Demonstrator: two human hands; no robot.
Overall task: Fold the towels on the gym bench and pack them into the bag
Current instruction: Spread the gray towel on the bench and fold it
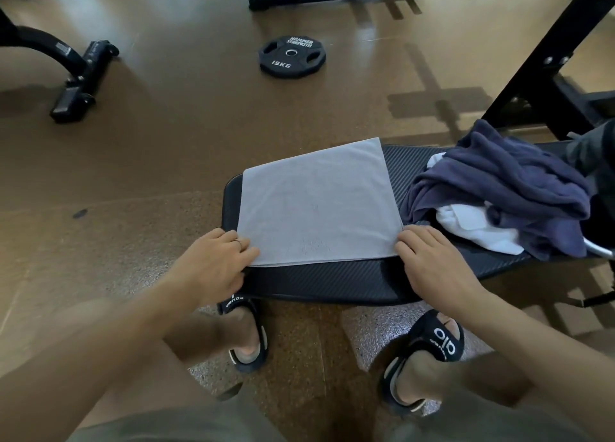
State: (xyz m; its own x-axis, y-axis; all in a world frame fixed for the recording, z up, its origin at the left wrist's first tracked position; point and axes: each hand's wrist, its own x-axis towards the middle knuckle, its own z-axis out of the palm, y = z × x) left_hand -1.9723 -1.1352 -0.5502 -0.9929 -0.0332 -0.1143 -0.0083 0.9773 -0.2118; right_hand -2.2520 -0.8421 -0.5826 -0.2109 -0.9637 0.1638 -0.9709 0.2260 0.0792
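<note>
I see the bag (599, 175) only partly, cut off right of the bench (332, 282). My left hand (216, 265) and right hand (429, 262) pinch the grey towel's (316, 202) near corners, lying flat on the bench; the navy towel (506, 182) and white towel (472, 225) are heaped beside it.

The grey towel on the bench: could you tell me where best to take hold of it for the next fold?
Take the grey towel by its two near corners, coming from the near side of the bench. It lies flat and square, and the left hand and right hand already rest at those corners.
</note>
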